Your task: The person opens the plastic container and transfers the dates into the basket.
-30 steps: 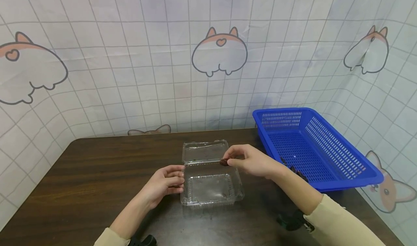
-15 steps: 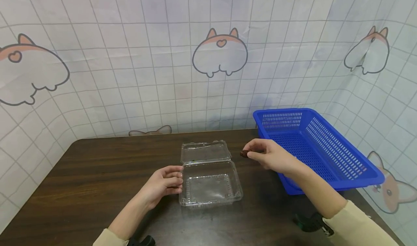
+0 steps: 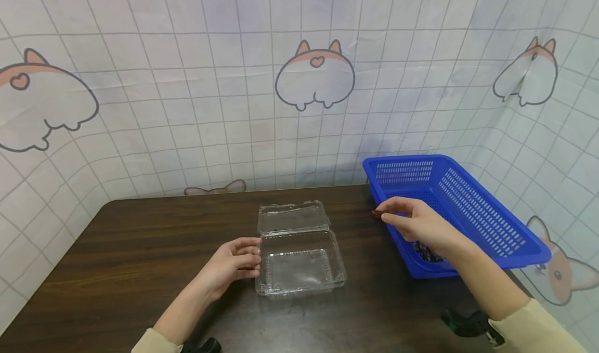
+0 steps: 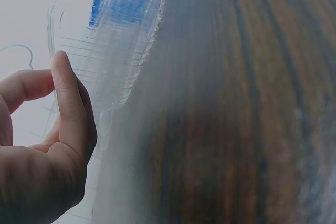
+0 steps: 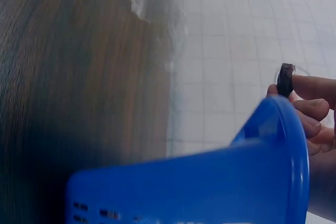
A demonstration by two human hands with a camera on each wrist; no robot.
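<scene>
A clear plastic clamshell container (image 3: 299, 270) sits on the table, its lid folded back. At its left rim my left hand (image 3: 231, 267) holds the edge with thumb and fingertips. The left wrist view shows this hand (image 4: 50, 145) against the container's see-through wall (image 4: 113, 66). My right hand (image 3: 416, 220) pinches a small dark reddish-brown dried date (image 3: 377, 214) over the near left rim of the blue basket (image 3: 496, 218). In the right wrist view the date (image 5: 285, 80) stands out from the fingertips, just past the basket's rim (image 5: 286, 124).
More dark pieces (image 3: 427, 251) lie in the basket's near left corner, partly hidden by the right arm. The basket stands at the right of the dark wood table (image 3: 154, 238). Behind is a white grid-patterned wall sheet (image 3: 224, 82) with cartoon animals.
My right hand has moved right with the date, from over the container to the basket's left rim. The left hand and the container have shifted slightly left.
</scene>
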